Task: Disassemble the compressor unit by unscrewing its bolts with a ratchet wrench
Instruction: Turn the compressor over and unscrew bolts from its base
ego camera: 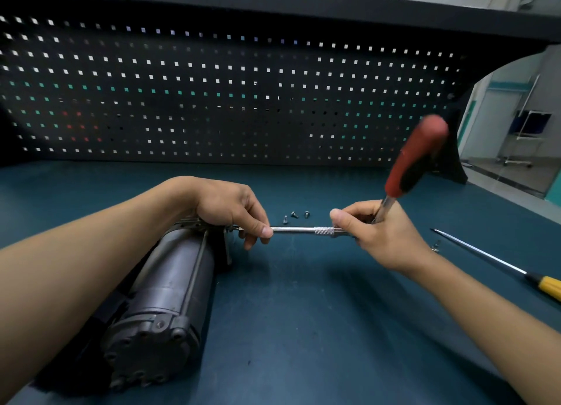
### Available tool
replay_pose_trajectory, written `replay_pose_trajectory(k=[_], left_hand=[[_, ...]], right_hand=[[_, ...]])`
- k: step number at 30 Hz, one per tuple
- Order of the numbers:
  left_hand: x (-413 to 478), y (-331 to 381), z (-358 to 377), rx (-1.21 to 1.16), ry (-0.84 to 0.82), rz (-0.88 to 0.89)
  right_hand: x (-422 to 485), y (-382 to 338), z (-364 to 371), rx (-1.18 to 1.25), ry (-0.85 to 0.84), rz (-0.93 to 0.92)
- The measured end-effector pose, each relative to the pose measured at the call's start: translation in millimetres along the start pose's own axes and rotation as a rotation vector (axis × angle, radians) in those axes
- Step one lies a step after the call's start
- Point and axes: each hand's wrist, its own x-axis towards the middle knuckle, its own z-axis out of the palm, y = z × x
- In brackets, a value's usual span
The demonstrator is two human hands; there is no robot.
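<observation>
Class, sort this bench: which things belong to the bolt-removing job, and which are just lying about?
In the job: compressor unit; ratchet wrench, gripped by the right hand; extension bar, pinched by the left hand; three loose bolts.
Lying about: yellow-handled screwdriver; small metal piece beside it.

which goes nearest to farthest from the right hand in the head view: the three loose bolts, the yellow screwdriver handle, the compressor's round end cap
1. Three small loose metal bolts, just left of the right hand.
2. Yellow plastic screwdriver handle, at the right edge.
3. Dark grey round metal compressor end cap, far left, near the camera.
</observation>
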Motion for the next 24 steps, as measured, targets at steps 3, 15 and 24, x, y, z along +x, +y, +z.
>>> replay_pose_trajectory(k=[3,15,24], left_hand=[[-0.4,0.3,0.4,-0.003,0.003,0.0],[-1.3,0.4,0.4,-0.009,0.004,0.008],[-0.9,-1.3,0.1,-0.032,0.006,0.008]], right_hand=[[0.3,-6.4,2.2,0.143,0.024,0.182],[4.0,-8.4,0.2,0.424,0.006,0.568],[6.8,-4.5,-6.3,0.662,-0.087,0.755]])
